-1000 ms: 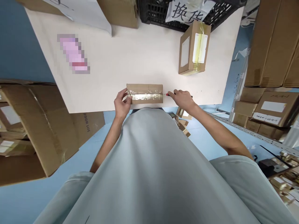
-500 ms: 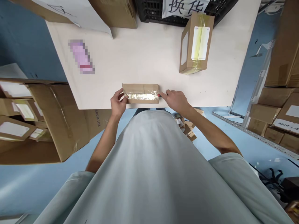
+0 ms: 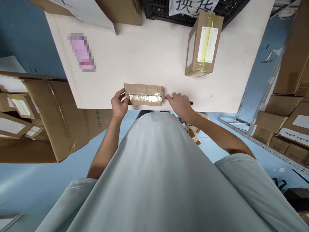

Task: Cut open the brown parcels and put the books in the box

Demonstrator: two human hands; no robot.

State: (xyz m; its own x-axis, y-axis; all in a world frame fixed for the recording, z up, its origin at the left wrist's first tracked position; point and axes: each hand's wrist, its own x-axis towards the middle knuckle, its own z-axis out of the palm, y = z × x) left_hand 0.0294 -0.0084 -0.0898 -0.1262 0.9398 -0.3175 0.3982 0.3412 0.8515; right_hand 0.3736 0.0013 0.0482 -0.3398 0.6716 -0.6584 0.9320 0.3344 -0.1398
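A small flat cardboard box [image 3: 144, 90] with a shiny strip of clear tape along it lies at the table's near edge. My left hand [image 3: 120, 103] grips its left end, thumb on the near side and fingers behind. Just off the box's right end, my right hand [image 3: 180, 103] is closed around a slim box cutter [image 3: 191, 103]. Its red front pokes out by the index finger and its black end shows behind the hand. The blade is too small to make out clearly.
On the white table [image 3: 149, 54] stands a taller taped carton [image 3: 204, 45], in front of a black crate [image 3: 159, 11]. A pixelated pink item [image 3: 82, 53] lies at left. A large open carton [image 3: 55, 119] holding boxes is left; stacked boxes [image 3: 277, 114] are right.
My right hand has drawn slightly right, so the box cutter's red front is now apart from the box's end. My left hand keeps its hold. The whole view has shifted a little.
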